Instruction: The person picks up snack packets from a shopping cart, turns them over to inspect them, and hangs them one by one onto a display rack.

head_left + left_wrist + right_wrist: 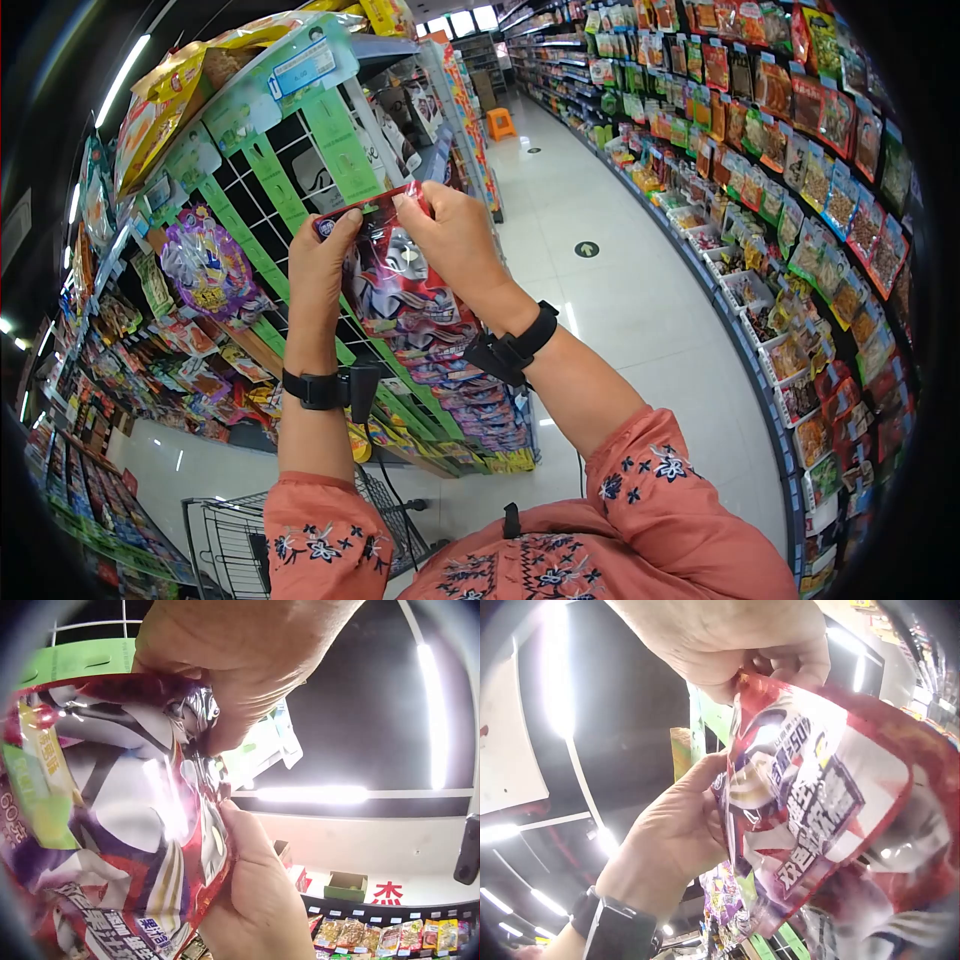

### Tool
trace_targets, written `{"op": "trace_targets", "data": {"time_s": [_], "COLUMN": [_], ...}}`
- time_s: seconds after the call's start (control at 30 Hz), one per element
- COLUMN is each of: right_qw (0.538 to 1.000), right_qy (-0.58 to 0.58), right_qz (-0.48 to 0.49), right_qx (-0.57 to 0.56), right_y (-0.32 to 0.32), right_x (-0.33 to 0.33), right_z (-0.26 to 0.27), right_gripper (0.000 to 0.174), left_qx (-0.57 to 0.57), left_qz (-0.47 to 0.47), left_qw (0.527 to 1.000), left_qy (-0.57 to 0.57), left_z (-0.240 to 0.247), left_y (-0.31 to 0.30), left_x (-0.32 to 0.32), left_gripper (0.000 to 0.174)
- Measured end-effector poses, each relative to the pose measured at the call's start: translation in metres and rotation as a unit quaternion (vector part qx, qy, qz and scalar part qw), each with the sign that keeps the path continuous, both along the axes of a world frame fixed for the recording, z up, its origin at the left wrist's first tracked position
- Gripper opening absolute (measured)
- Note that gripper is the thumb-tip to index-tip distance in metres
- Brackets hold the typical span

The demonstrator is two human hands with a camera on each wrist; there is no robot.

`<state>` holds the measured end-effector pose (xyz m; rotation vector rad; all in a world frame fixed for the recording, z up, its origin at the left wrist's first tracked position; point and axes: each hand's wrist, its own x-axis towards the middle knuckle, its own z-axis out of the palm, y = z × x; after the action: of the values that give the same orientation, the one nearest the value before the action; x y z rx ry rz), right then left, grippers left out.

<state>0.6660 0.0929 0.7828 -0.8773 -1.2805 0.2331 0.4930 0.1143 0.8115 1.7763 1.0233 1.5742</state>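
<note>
Both hands are raised in front of a hanging rack, holding a shiny red-and-purple candy bag [395, 275] printed with a silver-and-red masked figure. My left hand [325, 255] pinches the bag's top left corner, thumb along the edge. At the top right, my right hand [455, 235] grips the same edge between thumb and curled fingers. White and purple lettering runs across the bag [802, 802] in the right wrist view. More bags with similar prints [470, 400] hang in a column just below it.
The rack [285, 195] has a wire grid with green strips, and a purple round package [205, 260] hangs left. A shopping cart [225, 535] stands low at left. Shelves of packaged snacks [790, 150] line the aisle's right side; an orange stool [500, 123] stands far off.
</note>
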Motion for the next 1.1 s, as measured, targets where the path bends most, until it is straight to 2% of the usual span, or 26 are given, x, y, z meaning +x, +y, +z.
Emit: {"op": "trace_targets", "data": {"time_s": [0.1, 0.43, 0.63, 0.67, 0.8, 0.9, 1.1], "right_qw": [0.999, 0.999, 1.0, 1.0, 1.0, 1.0, 0.999], "right_qy": [0.021, 0.022, 0.013, 0.01, -0.002, -0.01, -0.032], "right_qz": [0.047, 0.031, 0.027, 0.021, 0.018, 0.012, 0.015], "right_qx": [0.005, 0.015, 0.002, 0.002, -0.002, 0.007, 0.024], "right_y": [0.0, 0.0, 0.001, 0.001, 0.001, 0.002, 0.005], "right_x": [0.002, 0.0, 0.002, 0.001, 0.001, 0.0, 0.003], "right_z": [0.001, 0.002, 0.002, 0.002, 0.002, -0.002, -0.011], "right_gripper": [0.033, 0.031, 0.027, 0.027, 0.026, 0.025, 0.023], "left_qx": [-0.012, -0.009, -0.014, -0.021, -0.041, -0.044, -0.041], "left_qz": [-0.013, 0.046, 0.044, 0.04, 0.013, 0.03, -0.007], "left_qw": [1.0, 0.999, 0.997, 0.998, 0.998, 0.995, 0.997], "left_qy": [-0.001, 0.027, 0.057, 0.054, 0.053, 0.081, 0.061], "left_z": [0.003, 0.005, 0.009, 0.01, 0.011, 0.009, -0.002], "left_y": [-0.001, -0.004, -0.003, -0.005, -0.007, -0.009, -0.005], "left_x": [-0.002, 0.003, 0.0, -0.001, -0.005, -0.009, -0.011], "left_gripper": [0.032, 0.034, 0.034, 0.039, 0.035, 0.032, 0.027]}}
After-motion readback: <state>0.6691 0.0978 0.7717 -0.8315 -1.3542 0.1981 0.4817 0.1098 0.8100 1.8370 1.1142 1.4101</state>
